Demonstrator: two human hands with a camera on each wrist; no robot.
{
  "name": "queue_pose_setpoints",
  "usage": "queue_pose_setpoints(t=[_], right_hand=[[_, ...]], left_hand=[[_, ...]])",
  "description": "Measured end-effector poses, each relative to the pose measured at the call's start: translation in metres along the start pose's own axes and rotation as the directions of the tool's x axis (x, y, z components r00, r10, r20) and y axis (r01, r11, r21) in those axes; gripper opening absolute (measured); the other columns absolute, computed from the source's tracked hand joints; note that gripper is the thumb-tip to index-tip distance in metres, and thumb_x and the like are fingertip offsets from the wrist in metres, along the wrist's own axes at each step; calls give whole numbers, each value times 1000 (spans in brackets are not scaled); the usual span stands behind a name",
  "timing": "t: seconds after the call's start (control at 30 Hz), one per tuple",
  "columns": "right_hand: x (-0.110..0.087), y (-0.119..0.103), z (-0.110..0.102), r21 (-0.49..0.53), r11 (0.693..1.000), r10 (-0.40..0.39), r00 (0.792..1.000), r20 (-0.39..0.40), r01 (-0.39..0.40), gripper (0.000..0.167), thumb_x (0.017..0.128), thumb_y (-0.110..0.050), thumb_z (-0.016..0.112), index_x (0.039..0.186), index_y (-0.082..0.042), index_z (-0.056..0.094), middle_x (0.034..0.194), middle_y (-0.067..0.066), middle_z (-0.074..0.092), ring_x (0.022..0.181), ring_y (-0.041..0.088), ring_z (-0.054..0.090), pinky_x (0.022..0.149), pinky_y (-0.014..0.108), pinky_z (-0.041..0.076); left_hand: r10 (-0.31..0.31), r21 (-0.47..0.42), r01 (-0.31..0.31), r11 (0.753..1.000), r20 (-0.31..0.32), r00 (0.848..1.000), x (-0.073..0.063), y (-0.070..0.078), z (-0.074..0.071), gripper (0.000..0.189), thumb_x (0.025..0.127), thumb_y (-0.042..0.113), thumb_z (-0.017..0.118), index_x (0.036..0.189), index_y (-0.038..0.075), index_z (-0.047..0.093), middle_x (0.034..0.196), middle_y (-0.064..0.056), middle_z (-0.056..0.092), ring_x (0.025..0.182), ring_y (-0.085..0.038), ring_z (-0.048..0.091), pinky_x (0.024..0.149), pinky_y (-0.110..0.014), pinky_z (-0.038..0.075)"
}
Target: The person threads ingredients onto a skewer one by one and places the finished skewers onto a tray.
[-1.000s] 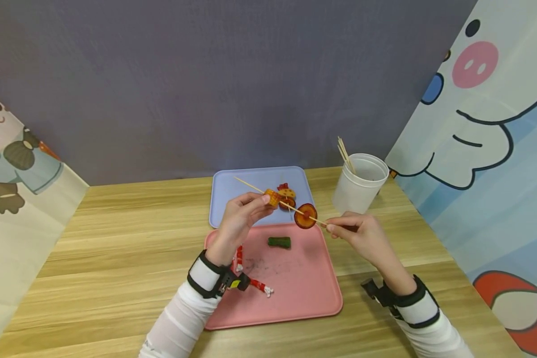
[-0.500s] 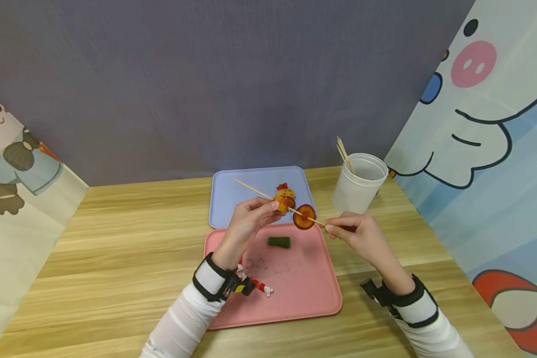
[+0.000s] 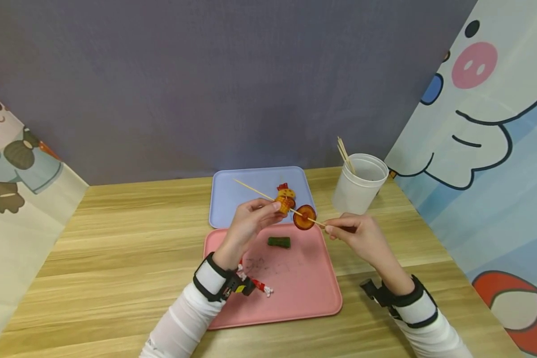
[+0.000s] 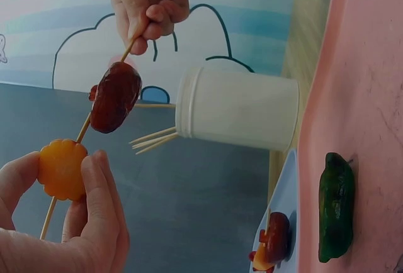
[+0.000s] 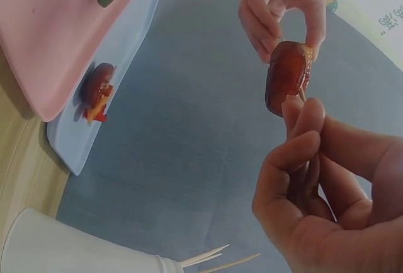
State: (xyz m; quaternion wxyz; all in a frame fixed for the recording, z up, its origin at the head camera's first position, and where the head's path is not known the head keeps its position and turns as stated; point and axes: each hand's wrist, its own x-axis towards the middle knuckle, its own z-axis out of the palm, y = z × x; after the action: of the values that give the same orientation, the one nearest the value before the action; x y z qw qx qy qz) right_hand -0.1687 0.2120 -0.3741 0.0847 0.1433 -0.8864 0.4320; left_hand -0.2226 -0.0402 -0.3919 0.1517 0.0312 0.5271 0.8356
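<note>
My left hand (image 3: 250, 221) pinches a yellow corn piece (image 4: 63, 169) between thumb and fingers. A thin wooden skewer (image 3: 252, 189) passes through the corn, its far end sticking out to the upper left. Farther along the same skewer sits a glossy red-brown round slice (image 3: 304, 217), apart from the corn. The skewer's right end is pinched by my right hand (image 3: 360, 233) between thumb and forefinger. Both hands hold the skewer above the trays. In the right wrist view the brown slice (image 5: 286, 78) hides most of the corn.
A pink tray (image 3: 295, 293) holds a green pepper-like piece (image 3: 279, 242) and red-and-white pieces (image 3: 263, 287) partly behind my left wrist. Behind it, a blue tray (image 3: 232, 199) carries another loaded skewer (image 3: 286, 191). A white bucket (image 3: 358, 191) with several skewers stands at right.
My left hand has moved right with the corn, sliding it along the skewer closer to the brown slice. The right hand has stayed nearly still. In the last half second little differs.
</note>
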Motion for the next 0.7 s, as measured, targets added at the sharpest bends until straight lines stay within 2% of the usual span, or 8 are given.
queue_pose_setpoints(t=[0.2, 0.3, 0.43, 0.5, 0.57, 0.6, 0.63, 0.7], right_hand=[[1, 1, 0, 16, 1000, 12, 1000, 2, -12, 13, 83, -14, 72, 93, -6, 76, 73, 2, 68, 61, 9, 58, 54, 21, 45], [2, 3, 0, 18, 999, 34, 999, 10, -34, 13, 84, -15, 72, 93, -7, 76, 73, 3, 68, 63, 13, 60, 55, 22, 46], [4, 7, -1, 37, 996, 75, 997, 30, -76, 14, 85, -15, 71, 94, -5, 76, 74, 6, 68, 64, 12, 61, 57, 22, 48], [3, 11, -2, 58, 994, 93, 995, 44, -96, 15, 85, -13, 70, 95, -3, 75, 76, 9, 69, 65, 9, 62, 58, 22, 49], [1, 15, -4, 77, 989, 121, 991, 56, -125, 16, 86, -12, 69, 96, 0, 74, 79, 12, 70, 66, 8, 63, 60, 23, 51], [0, 18, -6, 78, 987, 139, 989, 59, -143, 17, 86, -11, 69, 97, 1, 74, 81, 13, 70, 67, 7, 63, 61, 23, 52], [-2, 22, -7, 86, 983, 156, 986, 59, -160, 18, 86, -11, 68, 97, 2, 73, 83, 15, 71, 68, 6, 63, 61, 23, 52], [-5, 29, -10, 92, 977, 189, 980, 55, -194, 19, 87, -10, 68, 99, 5, 72, 85, 17, 71, 68, 4, 63, 61, 23, 53]], left_hand=[[0, 1, 0, 1000, 3, 1000, 0, -1, 1, 7, 87, 10, 67, 89, 3, 64, 82, -5, 68, 77, -17, 70, 82, -32, 55], [4, 17, -4, 1000, 21, 1000, 1, -1, 1, 14, 88, 12, 67, 95, 0, 63, 84, -6, 69, 79, -18, 70, 85, -35, 55], [-1, 114, -4, 993, 48, 999, 3, 0, -6, 28, 88, 18, 68, 106, -2, 62, 95, -12, 70, 86, -23, 71, 89, -40, 53], [-8, 192, -2, 981, 52, 999, 4, 1, -12, 33, 87, 22, 69, 111, -1, 62, 102, -15, 69, 90, -26, 70, 89, -41, 53], [-7, 293, -10, 956, 57, 998, 5, 2, -18, 35, 87, 22, 70, 113, 1, 63, 107, -17, 68, 93, -26, 69, 90, -42, 53], [-3, 352, -18, 936, 60, 998, 6, 1, -22, 35, 85, 23, 71, 113, 3, 64, 107, -16, 68, 94, -24, 69, 89, -42, 53], [0, 437, -32, 899, 72, 997, 4, 4, -22, 34, 85, 22, 71, 113, 2, 65, 108, -17, 68, 96, -26, 68, 89, -42, 53], [1, 612, -57, 788, 92, 996, 7, 0, -26, 33, 82, 21, 74, 110, 5, 67, 107, -15, 69, 95, -23, 67, 87, -39, 53]])
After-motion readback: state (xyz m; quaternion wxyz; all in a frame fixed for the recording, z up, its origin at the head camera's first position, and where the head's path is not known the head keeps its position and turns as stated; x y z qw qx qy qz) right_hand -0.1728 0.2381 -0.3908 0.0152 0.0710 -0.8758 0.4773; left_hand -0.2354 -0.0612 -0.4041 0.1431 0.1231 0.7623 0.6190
